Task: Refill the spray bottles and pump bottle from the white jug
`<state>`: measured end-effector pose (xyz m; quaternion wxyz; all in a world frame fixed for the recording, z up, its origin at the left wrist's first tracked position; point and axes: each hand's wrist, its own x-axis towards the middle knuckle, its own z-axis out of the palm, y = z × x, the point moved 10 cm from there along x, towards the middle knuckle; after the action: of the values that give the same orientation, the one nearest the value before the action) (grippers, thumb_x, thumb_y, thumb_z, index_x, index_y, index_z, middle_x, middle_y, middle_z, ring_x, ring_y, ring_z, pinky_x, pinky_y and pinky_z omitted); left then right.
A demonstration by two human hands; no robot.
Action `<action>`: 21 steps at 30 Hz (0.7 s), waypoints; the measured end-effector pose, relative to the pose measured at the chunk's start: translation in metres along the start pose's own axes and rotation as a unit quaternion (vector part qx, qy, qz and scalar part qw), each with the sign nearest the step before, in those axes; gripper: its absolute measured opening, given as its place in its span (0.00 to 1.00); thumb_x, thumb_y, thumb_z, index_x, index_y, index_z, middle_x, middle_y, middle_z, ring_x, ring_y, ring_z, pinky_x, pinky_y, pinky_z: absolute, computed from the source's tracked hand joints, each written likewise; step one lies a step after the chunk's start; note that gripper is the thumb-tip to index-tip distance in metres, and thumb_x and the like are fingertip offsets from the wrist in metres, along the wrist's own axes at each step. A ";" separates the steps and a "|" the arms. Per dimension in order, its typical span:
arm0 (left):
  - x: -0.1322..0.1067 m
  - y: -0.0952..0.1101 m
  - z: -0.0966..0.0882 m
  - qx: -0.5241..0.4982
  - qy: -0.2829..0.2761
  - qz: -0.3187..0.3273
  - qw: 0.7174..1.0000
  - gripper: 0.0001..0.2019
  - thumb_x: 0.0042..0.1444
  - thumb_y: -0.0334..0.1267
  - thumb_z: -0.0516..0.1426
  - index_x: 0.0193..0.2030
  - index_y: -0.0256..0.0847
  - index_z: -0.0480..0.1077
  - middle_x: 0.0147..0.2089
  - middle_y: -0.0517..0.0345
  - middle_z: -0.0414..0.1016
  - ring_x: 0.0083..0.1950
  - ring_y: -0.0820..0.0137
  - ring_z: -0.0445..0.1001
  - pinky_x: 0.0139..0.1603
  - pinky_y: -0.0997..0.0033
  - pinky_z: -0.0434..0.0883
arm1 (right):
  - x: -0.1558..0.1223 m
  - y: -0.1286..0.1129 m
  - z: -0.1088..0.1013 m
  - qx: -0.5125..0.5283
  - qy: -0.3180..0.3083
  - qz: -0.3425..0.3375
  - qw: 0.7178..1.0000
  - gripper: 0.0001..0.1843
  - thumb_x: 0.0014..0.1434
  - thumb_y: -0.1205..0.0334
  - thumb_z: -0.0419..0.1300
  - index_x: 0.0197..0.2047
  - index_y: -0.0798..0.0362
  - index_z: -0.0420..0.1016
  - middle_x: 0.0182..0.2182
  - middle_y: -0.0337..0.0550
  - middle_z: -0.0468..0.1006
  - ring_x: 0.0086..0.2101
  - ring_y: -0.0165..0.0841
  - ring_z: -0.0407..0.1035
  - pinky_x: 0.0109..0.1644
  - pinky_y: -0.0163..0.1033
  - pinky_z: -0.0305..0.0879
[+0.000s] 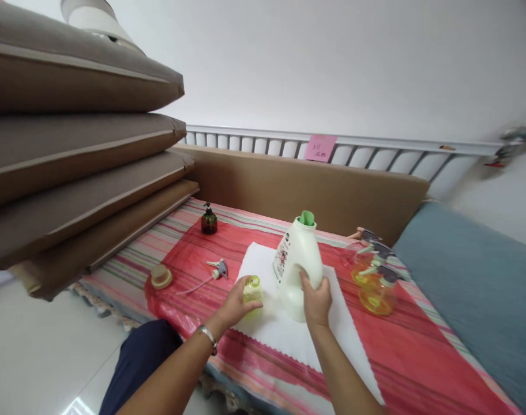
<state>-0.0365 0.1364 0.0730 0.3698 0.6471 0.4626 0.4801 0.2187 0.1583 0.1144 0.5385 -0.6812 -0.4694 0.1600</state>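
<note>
My right hand (pixel 317 297) is wrapped round the handle of a large white detergent jug (pixel 295 259). The jug leans slightly, its open neck showing a green pouring spout (pixel 307 218). To its left, my left hand (pixel 239 302) holds a small clear yellow bottle (pixel 251 291) between thumb and fingers, with its mouth uncapped. Both stand at the white cloth (pixel 263 259); whether the jug's base touches it, I cannot tell. A grey-and-white trigger spray head (pixel 218 270) with a pink tube lies left of the cloth, beside a beige cap (pixel 161 276).
Several trigger spray bottles (pixel 378 295) with yellow or pink tints stand at the right. A dark amber pump bottle (pixel 209 221) is at the back left. Red plastic sheeting (pixel 180 248) covers the striped cloth. Stacked brown cushions (pixel 85 138) rise on the left; a brown board (pixel 297 187) closes the back.
</note>
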 end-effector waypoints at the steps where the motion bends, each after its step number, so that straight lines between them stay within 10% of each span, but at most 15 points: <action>1: 0.000 0.001 0.000 0.007 0.002 -0.001 1.000 0.31 0.41 0.35 0.65 0.54 0.38 0.62 0.54 0.46 0.66 0.57 0.59 0.64 0.60 0.59 0.58 | -0.002 0.004 0.001 -0.001 -0.007 0.005 1.000 0.22 0.45 0.38 0.57 0.29 0.49 0.61 0.25 0.41 0.72 0.29 0.39 0.67 0.32 0.39 0.60; 7: -0.002 0.010 -0.002 0.016 -0.016 -0.027 0.999 0.39 0.41 0.42 0.66 0.60 0.38 0.57 0.61 0.42 0.60 0.63 0.56 0.58 0.63 0.57 0.55 | -0.001 0.013 0.003 -0.002 -0.087 0.001 0.996 0.24 0.42 0.39 0.60 0.34 0.50 0.66 0.25 0.41 0.73 0.30 0.42 0.69 0.32 0.42 0.62; 11: 0.000 0.014 -0.021 0.079 -0.021 -0.031 0.996 0.26 0.56 0.46 0.53 0.60 0.41 0.57 0.62 0.49 0.62 0.62 0.63 0.60 0.60 0.64 0.60 | -0.008 0.015 -0.007 0.021 -0.106 -0.034 0.994 0.28 0.44 0.40 0.59 0.43 0.51 0.66 0.37 0.46 0.75 0.36 0.42 0.69 0.39 0.43 0.65; 15: 0.017 -0.007 -0.068 0.233 0.045 -0.072 0.969 0.18 0.61 0.42 0.45 0.55 0.40 0.63 0.55 0.50 0.69 0.56 0.67 0.67 0.55 0.67 0.63 | -0.035 0.031 -0.038 0.038 -0.085 -0.093 0.991 0.27 0.51 0.42 0.55 0.48 0.52 0.65 0.47 0.50 0.71 0.42 0.41 0.68 0.46 0.45 0.65; 21: 0.041 -0.051 -0.103 0.355 0.061 -0.147 0.921 0.08 0.47 0.31 0.58 0.36 0.36 0.69 0.42 0.44 0.73 0.50 0.58 0.70 0.52 0.61 0.62 | -0.094 0.086 -0.080 0.014 -0.114 -0.034 0.993 0.22 0.49 0.44 0.58 0.41 0.49 0.73 0.40 0.47 0.77 0.36 0.41 0.72 0.39 0.43 0.70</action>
<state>-0.1433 0.1947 0.0649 0.1533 0.6299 0.7145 0.2631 0.2692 0.0370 0.0410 0.4958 -0.6347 -0.5486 0.2246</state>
